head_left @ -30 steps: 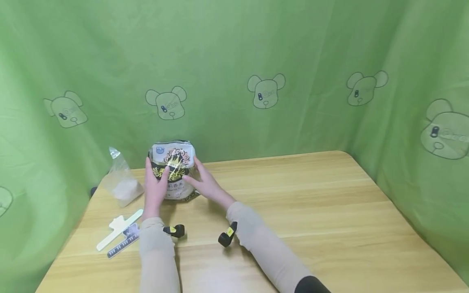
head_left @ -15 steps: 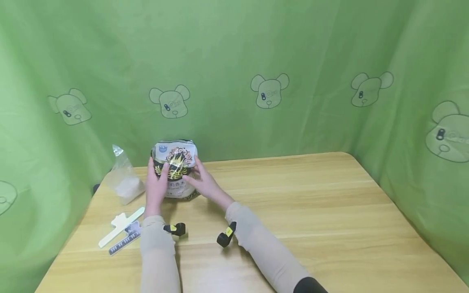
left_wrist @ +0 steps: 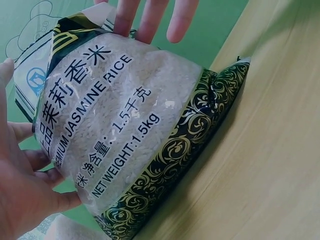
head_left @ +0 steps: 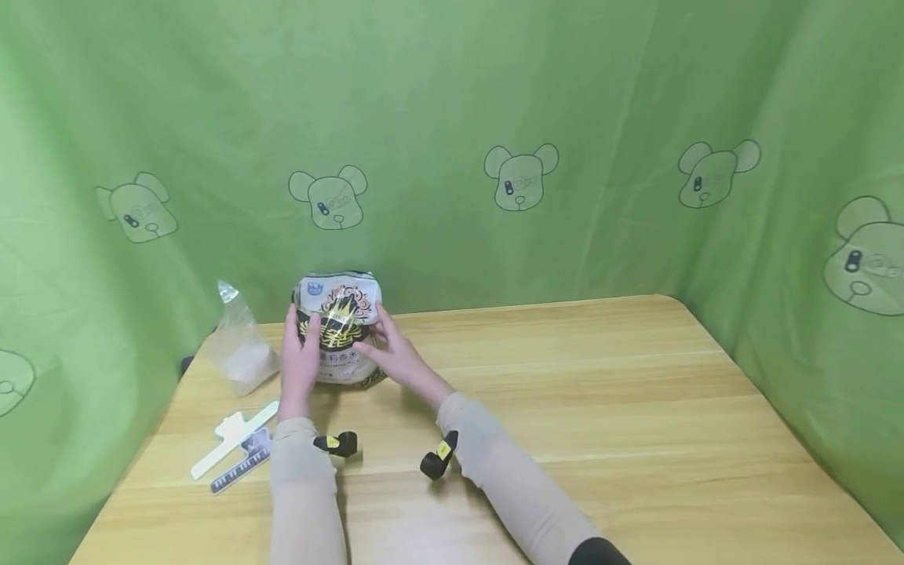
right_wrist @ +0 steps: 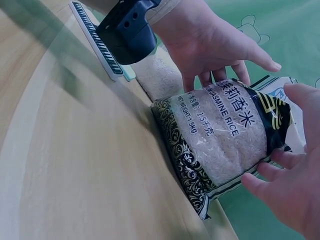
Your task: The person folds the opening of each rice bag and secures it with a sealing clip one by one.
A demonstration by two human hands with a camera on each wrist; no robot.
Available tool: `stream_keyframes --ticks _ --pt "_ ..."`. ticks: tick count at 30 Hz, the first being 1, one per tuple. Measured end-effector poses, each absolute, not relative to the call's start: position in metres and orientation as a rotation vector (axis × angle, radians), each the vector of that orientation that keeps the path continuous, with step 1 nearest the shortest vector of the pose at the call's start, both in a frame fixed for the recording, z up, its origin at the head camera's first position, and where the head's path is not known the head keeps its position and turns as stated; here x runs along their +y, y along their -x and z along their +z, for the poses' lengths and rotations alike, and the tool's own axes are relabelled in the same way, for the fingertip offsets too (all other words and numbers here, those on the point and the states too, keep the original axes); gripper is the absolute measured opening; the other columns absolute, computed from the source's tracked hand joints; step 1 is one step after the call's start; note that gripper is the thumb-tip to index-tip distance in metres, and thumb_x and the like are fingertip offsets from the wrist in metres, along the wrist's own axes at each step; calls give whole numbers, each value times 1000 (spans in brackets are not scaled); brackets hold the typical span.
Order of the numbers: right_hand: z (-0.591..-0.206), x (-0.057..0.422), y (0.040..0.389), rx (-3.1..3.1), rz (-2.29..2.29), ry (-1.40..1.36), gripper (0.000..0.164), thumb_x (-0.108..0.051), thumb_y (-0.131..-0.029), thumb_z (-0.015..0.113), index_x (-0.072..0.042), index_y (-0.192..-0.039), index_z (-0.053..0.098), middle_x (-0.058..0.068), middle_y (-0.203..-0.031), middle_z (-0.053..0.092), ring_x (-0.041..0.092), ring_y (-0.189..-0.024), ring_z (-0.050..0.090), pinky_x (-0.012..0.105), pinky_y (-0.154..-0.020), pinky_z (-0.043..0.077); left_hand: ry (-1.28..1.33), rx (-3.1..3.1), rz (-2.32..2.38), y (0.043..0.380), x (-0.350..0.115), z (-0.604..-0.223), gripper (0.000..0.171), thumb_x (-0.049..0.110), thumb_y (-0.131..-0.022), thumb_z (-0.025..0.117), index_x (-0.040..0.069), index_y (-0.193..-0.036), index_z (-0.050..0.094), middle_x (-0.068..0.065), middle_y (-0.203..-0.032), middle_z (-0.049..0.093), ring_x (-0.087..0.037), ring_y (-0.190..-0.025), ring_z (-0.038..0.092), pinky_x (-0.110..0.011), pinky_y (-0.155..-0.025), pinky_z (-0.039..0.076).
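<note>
Directly between both hands (head_left: 300,367), rice bag (head_left: 340,315)

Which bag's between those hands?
The printed jasmine rice bag: left hand on one side, right hand on the other. The clear plastic bag sits outside, further left.

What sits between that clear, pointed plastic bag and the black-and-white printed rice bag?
The person's bare left hand, touching the rice bag, as the head view shows.
</note>
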State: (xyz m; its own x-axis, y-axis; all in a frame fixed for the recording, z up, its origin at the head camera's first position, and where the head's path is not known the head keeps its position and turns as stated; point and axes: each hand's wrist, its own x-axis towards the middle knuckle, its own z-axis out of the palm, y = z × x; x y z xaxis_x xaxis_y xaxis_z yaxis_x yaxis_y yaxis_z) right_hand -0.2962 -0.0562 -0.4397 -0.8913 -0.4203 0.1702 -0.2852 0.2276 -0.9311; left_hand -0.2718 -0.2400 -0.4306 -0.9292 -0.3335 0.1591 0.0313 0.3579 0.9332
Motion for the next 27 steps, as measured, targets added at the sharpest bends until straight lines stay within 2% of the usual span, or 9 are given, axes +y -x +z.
stream_keyframes --ticks 4,9,18,22,27 --pt "-443 -55 296 2361 -1751 679 89 -40 -93 62 -31 -157 2 11 -156 36 30 -142 38 53 -116 32 -276 -2298 -1592 271 -240 -430 75 59 -98 39 27 -157 6 -6 -165 12 -35 -151 16 -59 -121 14" --pt "-445 -53 298 2356 -1768 670 90 -42 -92 63 -32 -156 2 11 -156 36 30 -142 38 50 -115 35 -269 -2316 -1577 271 -238 -429 74 61 -97 38 30 -157 8 -7 -164 15 -37 -150 18 -63 -119 15" --pt "-441 -39 295 2322 -1819 649 91 -37 -91 66 -29 -157 4 13 -156 36 32 -142 38 46 -114 38 -211 -2360 -1498 275 -229 -430 77 62 -96 41 23 -156 15 -11 -162 21 -38 -148 24 -62 -119 19" --pt "-447 -32 299 2311 -1840 664 92 -36 -90 67 -30 -157 4 11 -156 36 30 -142 38 44 -114 39 -179 -2375 -1486 278 -226 -431 79 62 -95 43 20 -156 17 -12 -162 23 -37 -148 25 -61 -119 21" --pt "-448 -25 299 2312 -1837 667 92 -31 -90 68 -32 -157 5 15 -156 34 33 -142 39 43 -113 39 -149 -2399 -1444 279 -222 -430 81 62 -94 46 18 -156 19 -13 -161 26 -37 -146 28 -59 -118 23"
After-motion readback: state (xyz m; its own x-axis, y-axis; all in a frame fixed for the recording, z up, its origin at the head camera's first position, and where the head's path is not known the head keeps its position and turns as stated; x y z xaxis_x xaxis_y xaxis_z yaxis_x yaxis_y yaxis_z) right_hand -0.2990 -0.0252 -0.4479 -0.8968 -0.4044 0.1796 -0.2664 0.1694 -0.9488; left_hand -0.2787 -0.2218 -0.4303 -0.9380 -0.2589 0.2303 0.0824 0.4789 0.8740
